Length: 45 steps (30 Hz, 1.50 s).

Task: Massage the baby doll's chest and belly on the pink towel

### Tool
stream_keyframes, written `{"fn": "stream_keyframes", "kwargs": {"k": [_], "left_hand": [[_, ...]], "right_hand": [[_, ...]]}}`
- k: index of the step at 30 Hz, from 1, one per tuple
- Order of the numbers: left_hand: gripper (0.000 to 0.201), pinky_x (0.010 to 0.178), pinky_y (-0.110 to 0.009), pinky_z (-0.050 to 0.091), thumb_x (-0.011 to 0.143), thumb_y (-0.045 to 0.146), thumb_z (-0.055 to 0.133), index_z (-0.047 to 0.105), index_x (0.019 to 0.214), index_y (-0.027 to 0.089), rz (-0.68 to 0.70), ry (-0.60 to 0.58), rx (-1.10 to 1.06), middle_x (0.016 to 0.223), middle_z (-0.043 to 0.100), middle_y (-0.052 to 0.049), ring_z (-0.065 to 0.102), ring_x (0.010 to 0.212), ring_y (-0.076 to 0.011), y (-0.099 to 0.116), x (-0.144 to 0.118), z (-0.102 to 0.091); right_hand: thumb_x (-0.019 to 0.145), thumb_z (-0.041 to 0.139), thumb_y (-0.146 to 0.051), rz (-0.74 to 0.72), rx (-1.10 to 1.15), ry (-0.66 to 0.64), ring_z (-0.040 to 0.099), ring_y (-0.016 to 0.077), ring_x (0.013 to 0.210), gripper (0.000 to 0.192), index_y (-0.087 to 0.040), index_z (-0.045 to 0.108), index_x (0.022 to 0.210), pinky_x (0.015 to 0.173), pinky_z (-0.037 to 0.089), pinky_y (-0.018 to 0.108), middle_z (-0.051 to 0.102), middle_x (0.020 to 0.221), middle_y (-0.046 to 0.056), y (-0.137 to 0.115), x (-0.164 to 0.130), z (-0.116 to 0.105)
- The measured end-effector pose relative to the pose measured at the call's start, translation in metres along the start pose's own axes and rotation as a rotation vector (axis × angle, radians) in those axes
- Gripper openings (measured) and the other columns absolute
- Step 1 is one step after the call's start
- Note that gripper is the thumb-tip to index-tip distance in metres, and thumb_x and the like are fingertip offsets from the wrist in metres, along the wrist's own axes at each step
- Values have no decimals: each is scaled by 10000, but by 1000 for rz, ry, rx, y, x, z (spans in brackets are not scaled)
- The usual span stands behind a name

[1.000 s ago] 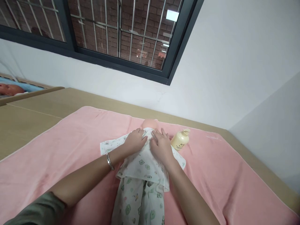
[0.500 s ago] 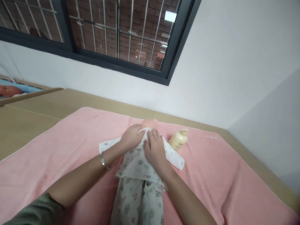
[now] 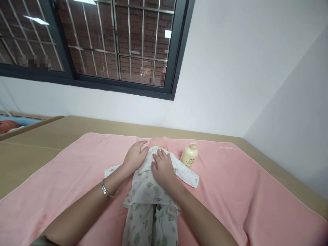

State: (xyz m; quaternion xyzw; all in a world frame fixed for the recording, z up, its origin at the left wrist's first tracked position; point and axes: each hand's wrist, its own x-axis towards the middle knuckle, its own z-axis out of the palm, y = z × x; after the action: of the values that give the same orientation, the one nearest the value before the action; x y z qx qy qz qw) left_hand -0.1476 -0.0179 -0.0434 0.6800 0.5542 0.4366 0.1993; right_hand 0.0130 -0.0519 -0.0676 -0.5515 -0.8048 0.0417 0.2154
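Observation:
A baby doll [image 3: 156, 142] lies on its back, its head toward the wall. It is dressed in a white long-sleeved top [image 3: 146, 186] and matching trousers [image 3: 139, 223], both printed with green figures. My left hand [image 3: 134, 158], with a silver bangle at the wrist, rests at the doll's shoulder on the left side, fingers stretched out. On the chest of the top lies my right hand [image 3: 164, 169], flat with its fingers apart. Just right of the doll stands a pale yellow pump bottle [image 3: 189, 156]. The doll's face cannot be made out.
A pink blanket [image 3: 220, 198] spreads under the doll over a wooden table [image 3: 84, 124]. White wall [image 3: 217, 68] and a dark-framed window [image 3: 120, 89] with bars rise behind. At far left, another doll [image 3: 7, 125] lies on blue cloth behind a wooden edge.
My left hand has shifted from the neckline out to the doll's left-side shoulder. My right hand has slid slightly down the chest. The camera view has tilted up a little.

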Motion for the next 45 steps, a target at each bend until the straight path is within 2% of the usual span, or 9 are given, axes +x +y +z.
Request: {"fn": "stream_keyframes", "kwargs": {"k": [4,7,12,16,20,25,31,37,45], "left_hand": [[438,1156,-464,424,863,413,529,698,1193,181,-51,-48,-222,1350,683,-116,596,1303,-297,8,-7,3],[410,1132,-478,451,835,431,589,705,1113,152,-142,-136,-545,1299,699,-150,612,1277,-315,23,-10,9],[461,1097,-427,503,909,424,494,615,1199,87,-477,-364,-1190,1307,663,-241,670,1215,-287,57,1,38],[662,1035,-396,550,971,479,375,412,1463,37,-702,-518,-1388,1458,538,-278,613,1310,-279,85,21,72],[743,935,-358,595,982,494,346,298,1539,5,-806,-503,-1500,1505,467,-304,599,1322,-294,107,36,97],[738,864,-358,621,981,456,388,285,1550,-4,-859,-483,-1560,1446,527,-305,666,1218,-292,118,39,109],[701,901,-335,600,979,454,401,368,1501,-12,-844,-522,-1486,1474,503,-305,627,1282,-290,112,32,98],[603,1015,-428,556,941,431,465,476,1410,52,-851,-628,-1403,1416,576,-271,653,1250,-310,97,8,63],[460,1016,-442,568,904,377,494,550,1265,99,-900,-515,-1405,1373,619,-239,672,1222,-310,80,-19,16]], "right_hand": [[982,406,-177,14,76,134,310,282,1521,457,-148,596,1396,1252,206,531,428,1590,151,2,-1,-37],[983,412,-192,73,102,208,319,259,1520,475,-138,576,1426,1265,186,489,445,1580,146,13,-2,-72],[931,333,-55,238,-6,175,311,267,1526,574,-67,499,1481,1272,130,495,445,1573,177,55,-2,-113],[859,319,17,327,2,164,478,215,1427,632,-85,542,1442,1279,87,431,620,1414,154,87,0,-125],[875,338,-8,298,33,148,575,209,1328,598,-93,560,1424,1270,121,398,644,1384,141,99,2,-123],[884,382,-43,376,-57,96,633,248,1226,515,-122,617,1335,1017,444,322,697,1275,152,97,3,-117],[906,441,-113,449,-188,87,676,262,1151,514,-188,590,1391,859,487,313,702,1281,140,92,6,-117],[899,424,-133,533,-224,99,686,273,1139,535,-239,635,1378,861,499,339,721,1262,108,88,15,-114],[916,402,-145,642,-254,85,694,289,1089,477,-228,698,1280,824,502,355,733,1196,138,76,22,-112]]}}
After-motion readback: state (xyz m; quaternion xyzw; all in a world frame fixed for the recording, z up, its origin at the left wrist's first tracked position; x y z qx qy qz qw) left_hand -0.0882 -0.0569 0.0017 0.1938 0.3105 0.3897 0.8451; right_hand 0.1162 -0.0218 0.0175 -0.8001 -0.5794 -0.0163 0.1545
